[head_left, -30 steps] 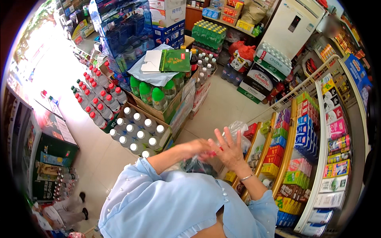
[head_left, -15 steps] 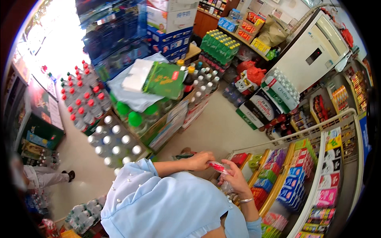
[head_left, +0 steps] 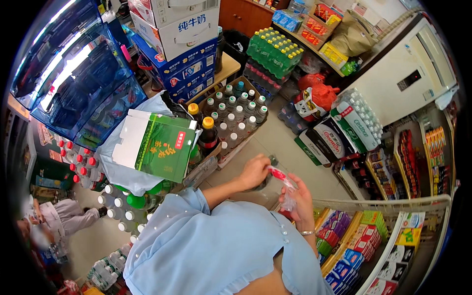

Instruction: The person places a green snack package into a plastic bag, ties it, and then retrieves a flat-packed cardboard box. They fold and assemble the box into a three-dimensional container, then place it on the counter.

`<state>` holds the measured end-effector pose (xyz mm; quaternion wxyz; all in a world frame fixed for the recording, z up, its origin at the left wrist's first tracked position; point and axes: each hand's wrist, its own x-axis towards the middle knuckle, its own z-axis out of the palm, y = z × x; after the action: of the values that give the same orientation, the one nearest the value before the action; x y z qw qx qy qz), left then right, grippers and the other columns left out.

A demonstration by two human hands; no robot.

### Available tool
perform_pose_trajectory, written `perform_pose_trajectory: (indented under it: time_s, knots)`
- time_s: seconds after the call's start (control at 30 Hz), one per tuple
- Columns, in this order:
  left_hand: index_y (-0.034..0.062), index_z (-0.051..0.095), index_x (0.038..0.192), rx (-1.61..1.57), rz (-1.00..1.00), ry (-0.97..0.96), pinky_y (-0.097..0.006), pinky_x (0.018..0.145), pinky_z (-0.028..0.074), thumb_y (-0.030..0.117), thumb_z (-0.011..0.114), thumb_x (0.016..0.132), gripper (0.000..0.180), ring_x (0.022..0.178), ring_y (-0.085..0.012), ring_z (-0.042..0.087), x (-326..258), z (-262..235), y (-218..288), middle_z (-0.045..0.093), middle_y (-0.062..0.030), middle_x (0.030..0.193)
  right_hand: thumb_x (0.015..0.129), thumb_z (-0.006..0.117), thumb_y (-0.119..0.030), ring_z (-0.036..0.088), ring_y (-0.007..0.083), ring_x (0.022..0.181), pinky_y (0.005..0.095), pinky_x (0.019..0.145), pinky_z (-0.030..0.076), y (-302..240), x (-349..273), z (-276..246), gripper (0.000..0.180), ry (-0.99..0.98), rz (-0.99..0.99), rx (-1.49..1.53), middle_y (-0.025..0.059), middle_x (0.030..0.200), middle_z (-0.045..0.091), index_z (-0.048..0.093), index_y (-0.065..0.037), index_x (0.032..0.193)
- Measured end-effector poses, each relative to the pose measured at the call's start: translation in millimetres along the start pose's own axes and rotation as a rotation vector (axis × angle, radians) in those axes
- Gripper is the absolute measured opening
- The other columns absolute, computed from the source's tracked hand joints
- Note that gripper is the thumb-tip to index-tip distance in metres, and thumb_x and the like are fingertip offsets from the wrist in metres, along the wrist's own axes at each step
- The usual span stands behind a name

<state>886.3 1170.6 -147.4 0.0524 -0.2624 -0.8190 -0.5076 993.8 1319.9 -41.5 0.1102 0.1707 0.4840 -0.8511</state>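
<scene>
Between my hands stretches a clear plastic wrapper (head_left: 279,174) with red print, its crumpled lower part hanging by the right palm. My left hand (head_left: 254,173) pinches the wrapper's upper left end with the fingertips. Thumb and fingers of my right hand (head_left: 300,200) close on its other side. Whatever may be inside the wrapper is too small to make out. A dark, partly see-through item (head_left: 268,179) shows low behind the hands, mostly hidden. Nearest to the right hand is a rack of small coloured packets (head_left: 337,228).
Left of my arm, a flattened green carton (head_left: 164,147) lies on crates beside capped bottles (head_left: 236,115). Milk boxes (head_left: 182,54) are stacked behind. Drink packs (head_left: 351,120) stand ahead near a white appliance (head_left: 403,78). A wire rack rail (head_left: 383,202) borders the right; a person (head_left: 59,219) is far left.
The view has shifted, bringing the bottles and milk boxes nearer. Both hands sit a little higher in view, still on the wrapper, with slightly more of it showing between them.
</scene>
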Motion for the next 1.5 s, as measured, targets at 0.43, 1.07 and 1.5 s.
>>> perform_pose_trajectory:
  time_s: [0.43,1.07,1.5]
  knots:
    - [0.0053,0.058,0.094,-1.708,-0.617,0.326,-0.040,0.075,0.055,0.008,0.058,0.086,0.009,0.079,-0.0197,0.061,145,-11,4,0.061,-0.0076,0.091,0.089,0.055,-0.022,0.051,0.0168,0.058,0.0278,0.049,0.042,-47,182,-26,0.022,-0.598,0.388,-0.103,0.0043,0.068,0.049,0.050,-0.004,0.102]
    - [0.0027,0.060,0.073,0.405,-0.224,0.607,-0.036,0.061,0.044,0.002,0.064,0.063,0.011,0.069,-0.0256,0.053,233,70,49,0.056,-0.0086,0.071,0.069,0.058,-0.004,0.057,0.0279,0.069,0.0382,0.059,0.047,-222,355,-33,0.024,-1.257,-1.258,-1.463,0.0100,0.071,0.057,0.061,-0.007,0.092]
    - [0.0057,0.062,0.086,-1.161,-0.607,1.152,-0.023,0.071,0.047,0.006,0.068,0.077,0.011,0.079,-0.0087,0.057,176,60,22,0.062,-0.0022,0.089,0.071,0.056,-0.007,0.051,0.0224,0.073,0.0330,0.064,0.042,-175,330,-10,0.023,-1.294,-1.386,-1.317,0.0062,0.077,0.052,0.060,-0.004,0.094]
